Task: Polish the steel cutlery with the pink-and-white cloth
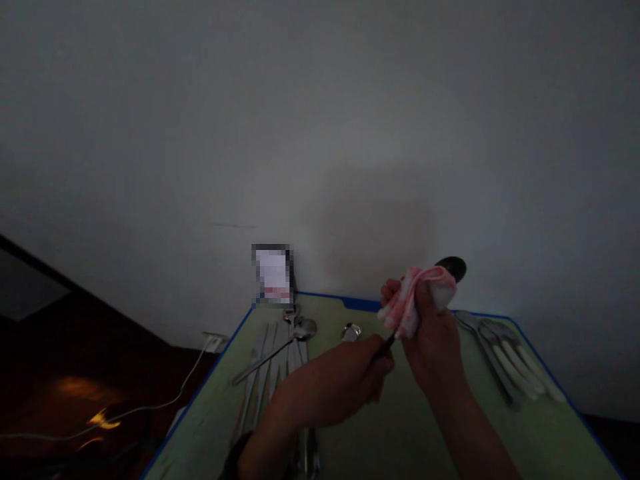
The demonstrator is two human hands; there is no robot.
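My left hand (350,373) is closed around the dark handle of a large spoon (456,268), which is held up slantwise above the table. A pink and white cloth (413,293) wraps the spoon's upper handle, just below its dark oval bowl. My right hand (434,343) grips that cloth around the spoon, with the fingers partly hidden by the folds. Below and left of my hands, another spoon (270,360) with a round bowl lies across several thin metal utensils (257,393). A small shiny metal piece (351,331) sits near the table's back; its kind is unclear.
The pale green table (390,433) has a blue rim and stands against a grey wall (320,133). Several utensils with light handles (515,357) lie at the right. A blurred-out upright object (273,273) stands at the back left. A white cable (190,380) runs left of the table.
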